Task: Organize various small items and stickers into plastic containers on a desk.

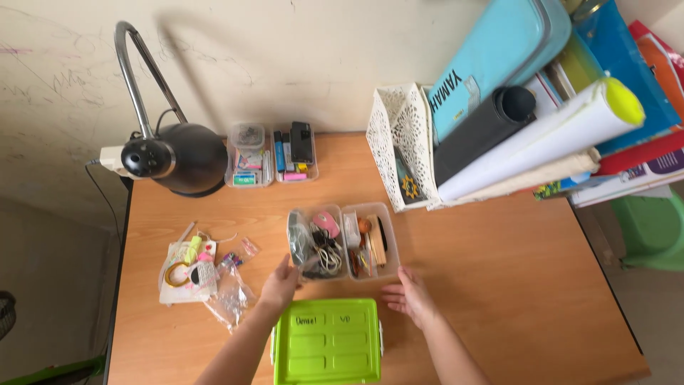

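Note:
Two clear plastic trays sit side by side at the middle of the wooden desk (499,271). The left tray (317,244) holds cables and a pink item. Pens and small tools fill the right tray (370,241). My left hand (280,285) touches the left tray's near left corner, fingers apart. Just below the right tray's near right corner lies my right hand (409,294), open on the desk and holding nothing. A lime green box lid (328,341) lies between my forearms at the desk's near edge.
A black desk lamp (174,153) stands at the back left, with two small clear organizers (272,155) beside it. A white lattice file holder (405,146) with rolled papers and folders leans at the back right. Plastic bags and small trinkets (203,274) lie at the left.

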